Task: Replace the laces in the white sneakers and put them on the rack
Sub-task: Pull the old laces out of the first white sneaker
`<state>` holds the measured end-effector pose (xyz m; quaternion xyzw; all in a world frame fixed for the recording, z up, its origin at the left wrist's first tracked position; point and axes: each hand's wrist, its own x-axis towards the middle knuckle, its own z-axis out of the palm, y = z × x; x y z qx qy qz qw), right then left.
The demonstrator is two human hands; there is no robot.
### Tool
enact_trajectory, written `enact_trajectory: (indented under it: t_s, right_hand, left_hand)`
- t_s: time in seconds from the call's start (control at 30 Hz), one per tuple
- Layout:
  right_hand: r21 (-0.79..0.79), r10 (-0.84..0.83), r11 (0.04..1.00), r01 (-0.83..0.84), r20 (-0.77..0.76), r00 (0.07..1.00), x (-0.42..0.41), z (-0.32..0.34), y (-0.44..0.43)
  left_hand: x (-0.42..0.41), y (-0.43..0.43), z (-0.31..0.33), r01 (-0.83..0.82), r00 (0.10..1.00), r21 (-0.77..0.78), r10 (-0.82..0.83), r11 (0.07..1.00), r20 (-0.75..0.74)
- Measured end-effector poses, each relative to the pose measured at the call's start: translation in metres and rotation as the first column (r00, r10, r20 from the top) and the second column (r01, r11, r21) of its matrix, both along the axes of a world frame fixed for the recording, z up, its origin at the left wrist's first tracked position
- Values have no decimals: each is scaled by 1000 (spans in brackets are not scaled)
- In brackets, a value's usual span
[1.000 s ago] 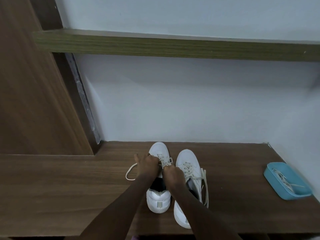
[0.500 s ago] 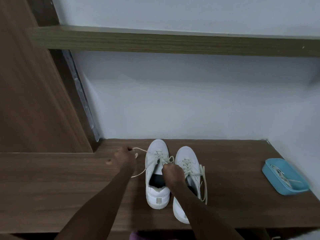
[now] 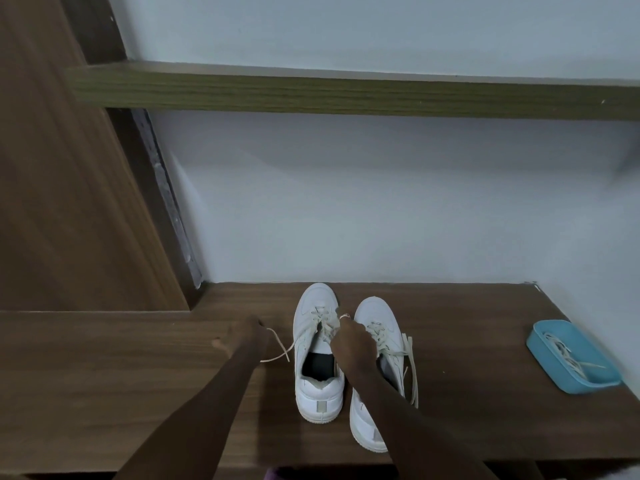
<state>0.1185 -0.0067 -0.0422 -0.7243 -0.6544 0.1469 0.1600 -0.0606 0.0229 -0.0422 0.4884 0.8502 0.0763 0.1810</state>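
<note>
now left hand (image 3: 246, 336) off the sneaker (image 3: 308, 306)

My left hand (image 3: 247, 336) pinches the lace (image 3: 277, 344) out to the left of the left sneaker (image 3: 317, 299). My right hand (image 3: 349, 341) grips the same lace at the eyelets. The right sneaker (image 3: 375, 311) stands just beside. A blue tray (image 3: 550, 332) holding laces sits well apart, to the right.

**Counter and its load**

I see a dark wood counter (image 3: 467, 341) against the wall. A white sneaker (image 3: 317, 393) and its mate (image 3: 375, 311) stand side by side on it, toes to the wall. Well apart to the right sits a blue tray (image 3: 585, 385), holding what look like laces (image 3: 568, 355).
</note>
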Motion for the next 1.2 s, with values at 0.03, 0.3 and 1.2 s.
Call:
enact_trajectory:
  t_s: [0.03, 0.3, 1.2]
  right_hand:
    - [-13, 36, 999, -36, -7, 999, 1, -1, 3]
    - [0, 41, 999, -41, 108, 993, 10, 1, 20]
    - [-5, 235, 972, -235, -69, 970, -4, -13, 62]
  left_hand:
    - [3, 0, -1, 36, 999, -16, -36, 999, -18]
    - [32, -4, 5, 197, 977, 53, -200, 979, 70]
    - [53, 18, -1, 312, 891, 53, -312, 949, 329]
